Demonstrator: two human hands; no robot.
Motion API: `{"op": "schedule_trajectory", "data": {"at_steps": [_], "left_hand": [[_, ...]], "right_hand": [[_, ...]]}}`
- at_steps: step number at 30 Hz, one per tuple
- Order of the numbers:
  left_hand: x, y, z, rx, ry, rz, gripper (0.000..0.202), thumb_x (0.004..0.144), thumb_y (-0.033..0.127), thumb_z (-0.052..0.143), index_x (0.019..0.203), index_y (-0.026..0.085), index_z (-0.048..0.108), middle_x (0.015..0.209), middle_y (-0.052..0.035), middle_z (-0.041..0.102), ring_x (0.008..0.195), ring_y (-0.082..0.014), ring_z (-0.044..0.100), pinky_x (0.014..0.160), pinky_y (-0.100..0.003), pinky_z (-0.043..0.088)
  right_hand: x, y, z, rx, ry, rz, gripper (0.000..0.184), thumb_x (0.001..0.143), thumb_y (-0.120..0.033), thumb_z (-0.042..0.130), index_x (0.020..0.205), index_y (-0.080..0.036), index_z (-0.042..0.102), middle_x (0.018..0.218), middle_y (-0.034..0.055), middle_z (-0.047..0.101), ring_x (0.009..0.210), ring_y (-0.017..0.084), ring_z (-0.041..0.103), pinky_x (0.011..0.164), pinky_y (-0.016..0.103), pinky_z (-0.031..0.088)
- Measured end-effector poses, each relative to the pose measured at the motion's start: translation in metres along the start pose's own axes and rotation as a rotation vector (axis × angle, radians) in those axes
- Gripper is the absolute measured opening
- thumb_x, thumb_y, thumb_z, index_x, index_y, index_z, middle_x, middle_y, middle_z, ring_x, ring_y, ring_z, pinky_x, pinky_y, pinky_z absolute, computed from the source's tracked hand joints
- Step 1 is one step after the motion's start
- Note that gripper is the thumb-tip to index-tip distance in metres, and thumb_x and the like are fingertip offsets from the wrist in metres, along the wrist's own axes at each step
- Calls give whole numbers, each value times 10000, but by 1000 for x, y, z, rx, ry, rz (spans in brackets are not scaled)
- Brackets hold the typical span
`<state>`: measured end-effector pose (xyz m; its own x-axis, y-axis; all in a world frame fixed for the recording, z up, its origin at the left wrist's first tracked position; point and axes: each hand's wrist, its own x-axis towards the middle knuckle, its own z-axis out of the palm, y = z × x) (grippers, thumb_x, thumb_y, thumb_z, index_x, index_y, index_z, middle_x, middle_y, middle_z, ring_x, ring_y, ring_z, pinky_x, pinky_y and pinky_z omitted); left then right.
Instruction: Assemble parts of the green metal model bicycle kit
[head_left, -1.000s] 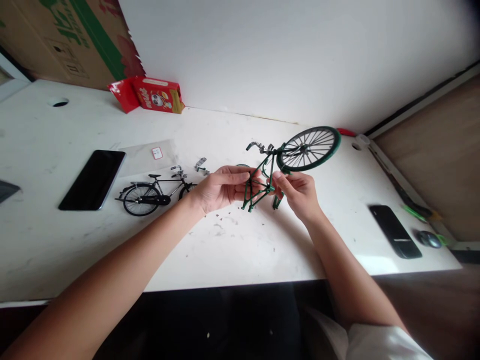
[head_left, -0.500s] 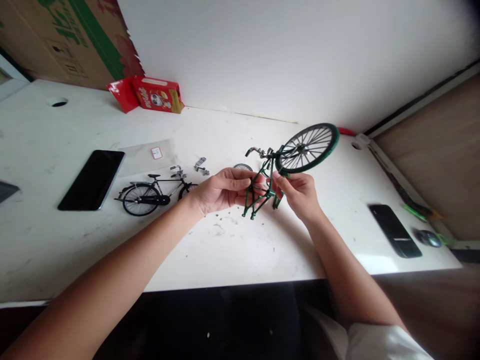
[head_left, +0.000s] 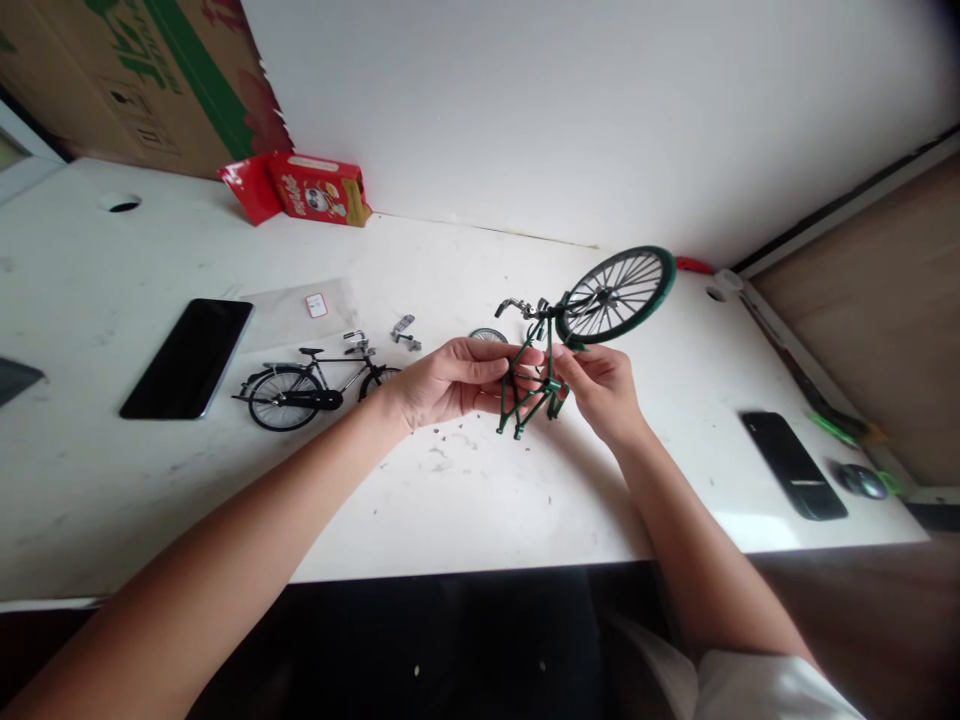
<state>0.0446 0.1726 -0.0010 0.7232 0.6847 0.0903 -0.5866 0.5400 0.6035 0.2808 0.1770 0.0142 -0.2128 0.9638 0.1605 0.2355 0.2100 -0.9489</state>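
Observation:
Above the table, both hands hold a green model bicycle frame [head_left: 532, 388], tilted, with its handlebar and one wheel attached. My left hand [head_left: 465, 378] grips the frame from the left, thumb on a tube and fingers behind. My right hand [head_left: 598, 388] pinches it close under the spoked wheel [head_left: 619, 295]; whether a small part is between those fingers is hidden. Behind the hands a loose wheel [head_left: 489, 335] lies partly covered. A complete black model bicycle [head_left: 315, 390] rests left of my left hand, its front wheel partly hidden by my wrist.
Small silver parts [head_left: 405, 332] and a clear plastic bag [head_left: 292, 315] lie near a tablet-like black device [head_left: 187, 358]. A red box [head_left: 319, 190] stands at the back wall by a cardboard carton [head_left: 150, 80]. To the right are a black case [head_left: 793, 465] and a dark round object [head_left: 862, 481].
The green frame's lower end has swung slightly to the right, with both hands keeping their hold. The whole view has shifted a little; the things on the table look unmoved.

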Motion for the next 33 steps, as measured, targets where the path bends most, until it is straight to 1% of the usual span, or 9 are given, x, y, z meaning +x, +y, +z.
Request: {"op": "schedule_trajectory", "data": {"at_steps": [3,10,14,19,23,26,29,31,33], "left_hand": [[-1,1,1,29,-8,-4,289,869,237,870,1139,140,828,1030,-116,827,923,-223,818,860,-305,664],[-1,1,3,65,-2,-10,265,892,233,843,1140,143,825,1031,-123,831,958,-215,815,935,-332,657],[-2,10,1,158,27,-4,297,887,238,843,1169,147,819,1073,-137,834,1012,-238,813,966,-370,648],[-4,30,-1,409,184,85,333,896,243,837,1201,113,802,1080,-170,831,1037,-278,808,1019,-462,623],[-5,38,-1,607,339,78,340,891,241,835,1200,105,800,1075,-173,832,983,-272,817,927,-417,653],[-6,37,-2,658,303,13,357,898,267,828,1215,107,790,1076,-176,831,977,-284,824,887,-402,664],[-7,35,-5,683,224,-80,366,904,281,825,1223,108,779,1045,-181,832,952,-285,830,845,-392,673],[-8,34,-7,707,133,-179,347,915,290,817,1217,124,780,1034,-180,834,909,-276,835,784,-360,674],[-9,32,-8,719,33,-281,317,931,305,803,1209,154,785,1041,-170,835,887,-268,838,739,-325,667]], "right_hand": [[0,2,-1,-1,1,-3,374,935,-566,743,812,-217,798,640,4,706,480,83,487,466,251,376],[-1,4,-2,3,10,-7,378,914,-592,755,832,-226,799,671,15,724,508,106,532,478,267,418],[0,2,-1,-13,40,-3,397,898,-606,767,836,-215,806,675,24,728,508,104,530,476,267,426],[-1,-2,-1,-87,69,-14,404,918,-586,755,818,-196,786,673,35,728,516,100,535,496,268,432],[1,0,-3,84,64,23,430,950,-617,677,821,-212,741,719,40,711,577,131,592,491,272,411],[7,3,-7,253,129,83,520,964,-699,514,922,-227,730,704,38,637,552,151,545,448,288,368],[10,2,-14,187,269,24,564,965,-734,426,983,-243,702,752,41,578,579,155,513,444,294,357],[8,-2,-16,68,291,-63,507,972,-711,467,1086,-269,689,838,46,584,665,169,550,480,295,394],[3,-8,-14,-53,229,-156,426,956,-655,586,1168,-297,679,942,52,616,776,186,593,563,306,470]]}}
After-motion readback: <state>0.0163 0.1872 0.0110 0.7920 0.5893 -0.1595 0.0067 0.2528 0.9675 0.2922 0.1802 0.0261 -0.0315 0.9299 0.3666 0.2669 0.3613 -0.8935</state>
